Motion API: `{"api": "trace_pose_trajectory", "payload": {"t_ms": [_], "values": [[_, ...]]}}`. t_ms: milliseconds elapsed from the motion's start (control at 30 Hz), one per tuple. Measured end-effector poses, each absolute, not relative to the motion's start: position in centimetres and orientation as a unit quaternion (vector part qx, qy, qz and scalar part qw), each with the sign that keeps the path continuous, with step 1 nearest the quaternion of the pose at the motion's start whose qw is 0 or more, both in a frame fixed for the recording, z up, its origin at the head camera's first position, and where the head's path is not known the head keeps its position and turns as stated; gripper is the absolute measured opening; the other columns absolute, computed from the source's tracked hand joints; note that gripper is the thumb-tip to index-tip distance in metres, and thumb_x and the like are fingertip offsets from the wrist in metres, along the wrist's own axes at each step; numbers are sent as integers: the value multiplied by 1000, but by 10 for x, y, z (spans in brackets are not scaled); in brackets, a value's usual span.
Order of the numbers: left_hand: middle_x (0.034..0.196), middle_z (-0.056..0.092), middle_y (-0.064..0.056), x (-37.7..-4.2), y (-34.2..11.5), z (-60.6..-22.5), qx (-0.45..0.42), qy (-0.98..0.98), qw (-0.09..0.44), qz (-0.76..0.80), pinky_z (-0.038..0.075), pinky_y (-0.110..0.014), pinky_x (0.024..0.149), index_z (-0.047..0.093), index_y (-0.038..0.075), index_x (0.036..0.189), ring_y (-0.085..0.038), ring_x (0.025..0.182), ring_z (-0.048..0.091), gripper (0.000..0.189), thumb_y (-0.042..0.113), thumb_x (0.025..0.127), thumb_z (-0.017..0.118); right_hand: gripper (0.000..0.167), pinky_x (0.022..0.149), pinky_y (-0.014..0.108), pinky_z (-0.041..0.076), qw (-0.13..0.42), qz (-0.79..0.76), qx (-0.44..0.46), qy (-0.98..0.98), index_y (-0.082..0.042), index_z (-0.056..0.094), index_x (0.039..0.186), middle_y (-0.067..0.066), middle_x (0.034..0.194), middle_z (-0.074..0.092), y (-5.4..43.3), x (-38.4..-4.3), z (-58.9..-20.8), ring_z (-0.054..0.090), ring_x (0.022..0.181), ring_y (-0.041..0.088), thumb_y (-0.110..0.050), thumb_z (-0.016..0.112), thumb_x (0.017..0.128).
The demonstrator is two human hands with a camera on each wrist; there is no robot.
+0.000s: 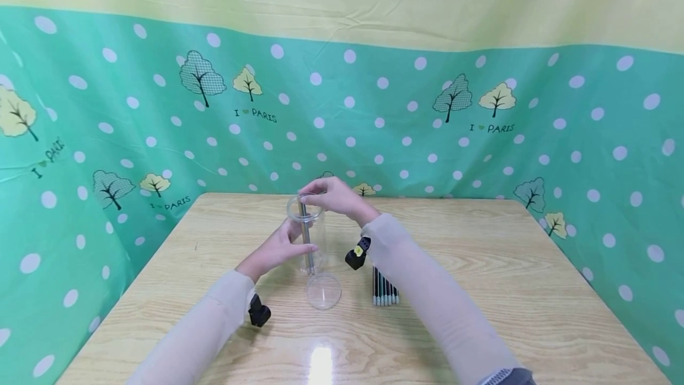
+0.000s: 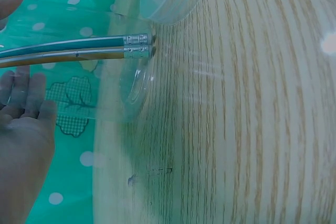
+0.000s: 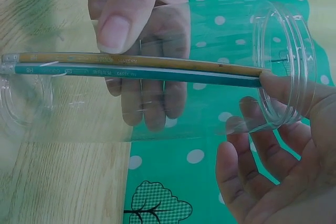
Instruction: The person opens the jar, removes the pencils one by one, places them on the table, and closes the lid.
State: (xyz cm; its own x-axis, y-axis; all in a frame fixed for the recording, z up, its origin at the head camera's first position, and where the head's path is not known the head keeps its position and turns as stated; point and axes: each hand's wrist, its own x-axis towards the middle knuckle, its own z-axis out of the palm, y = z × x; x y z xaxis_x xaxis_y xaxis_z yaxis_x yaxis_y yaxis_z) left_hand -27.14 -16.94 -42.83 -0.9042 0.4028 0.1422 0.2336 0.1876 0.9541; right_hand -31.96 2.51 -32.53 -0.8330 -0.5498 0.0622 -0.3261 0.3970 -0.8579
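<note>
A tall clear jar [image 1: 319, 232] stands on the table with its round mouth facing up. My left hand [image 1: 278, 247] grips its side, thumb in front and fingers behind the clear wall. Two pencils lean inside the jar, a yellow-brown pencil [image 3: 157, 62] and a green pencil [image 3: 157, 73], with their eraser ends down at the jar's bottom. At the mouth is my right hand [image 1: 333, 196]. Its thumb [image 3: 278, 86] touches the pencils' upper ends, while the other fingers are spread apart from them, loosely bent beside the rim.
A round clear lid [image 1: 323, 292] lies on the table just in front of the jar. To its right several dark pencils [image 1: 386, 287] lie side by side, partly hidden under my right forearm. A patterned green and yellow cloth [image 1: 374, 94] hangs behind the table.
</note>
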Motion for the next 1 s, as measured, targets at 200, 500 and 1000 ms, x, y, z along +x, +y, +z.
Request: {"api": "trace_pose_trajectory", "payload": {"t_ms": [200,500,1000], "values": [[154,39,-21,-272,-169,-429,208,769,67,601,16,-53,120,28,11,153,-34,148,25,83,8,87,78,23,82,33,53,105,-472,-271,832,-18,72,118,-4,110,68,24,-319,-326,61,102,17,-29,68,97],[155,37,-21,-271,-169,-428,207,767,72,603,15,-53,120,26,11,154,-33,148,23,83,7,88,77,24,90,38,52,101,-464,-281,834,-16,71,119,-3,112,68,25,-320,-327,60,107,17,-28,65,100],[158,35,-12,-270,-170,-426,207,769,70,601,14,-51,121,28,10,153,-31,149,21,83,8,87,78,26,88,37,53,108,-476,-275,828,-20,73,115,-4,111,67,26,-320,-327,61,105,16,-37,69,96]]}}
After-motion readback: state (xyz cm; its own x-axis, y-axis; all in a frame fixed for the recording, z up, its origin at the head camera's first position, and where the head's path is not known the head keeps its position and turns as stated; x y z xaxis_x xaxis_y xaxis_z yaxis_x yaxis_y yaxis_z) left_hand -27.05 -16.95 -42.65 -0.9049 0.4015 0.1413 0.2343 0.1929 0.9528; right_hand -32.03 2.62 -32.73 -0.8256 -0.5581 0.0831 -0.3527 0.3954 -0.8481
